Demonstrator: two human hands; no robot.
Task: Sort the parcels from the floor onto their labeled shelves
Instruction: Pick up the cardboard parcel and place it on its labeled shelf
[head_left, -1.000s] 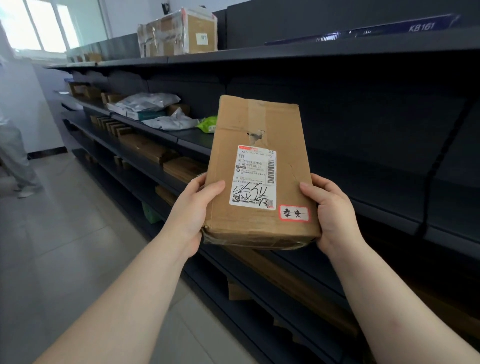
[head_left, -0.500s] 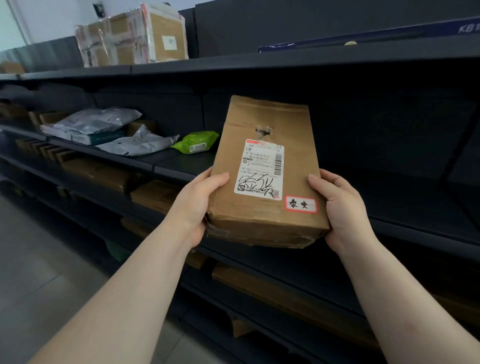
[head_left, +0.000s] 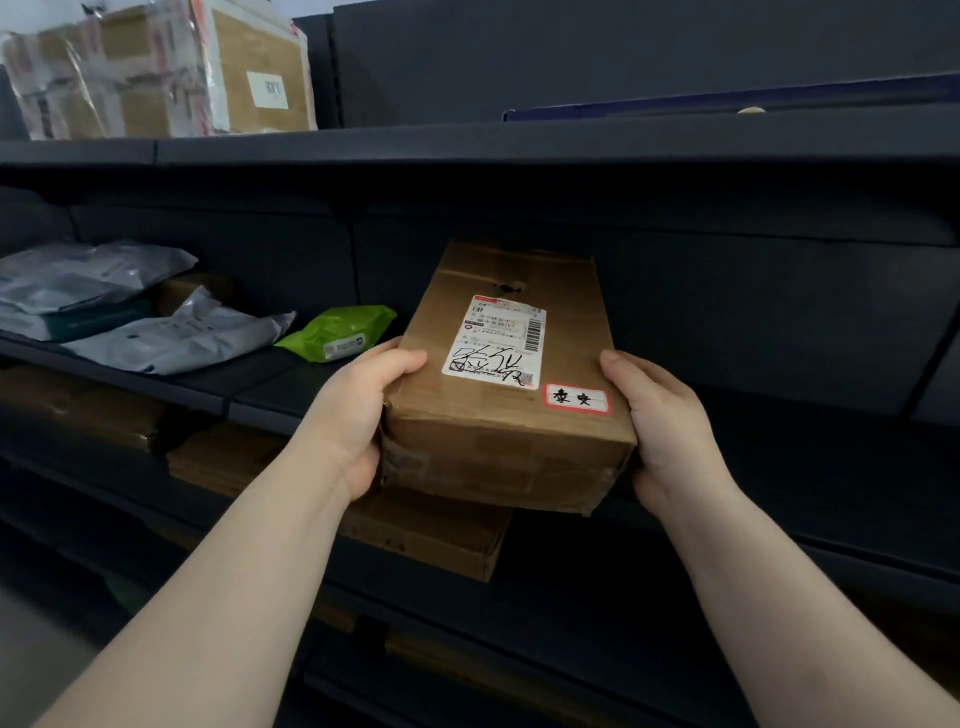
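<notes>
Box (head_left: 506, 384) of brown cardboard is held in the air between both hands, its far end already over the middle shelf (head_left: 291, 384), its near end not yet resting. The left hand (head_left: 358, 415) clasps the left edge and the right hand (head_left: 660, 421) the right edge, fingers closed on the sides. A white label (head_left: 496, 340) and a red-framed tag (head_left: 576, 399) face up. So this parcel is not yet placed; I judge it is nearly there. Left on the same shelf lie a green pouch (head_left: 343, 332) and grey bags (head_left: 171, 338). Compared with a second ago, the box is lower and deeper toward the shelf, and the view has come closer.
</notes>
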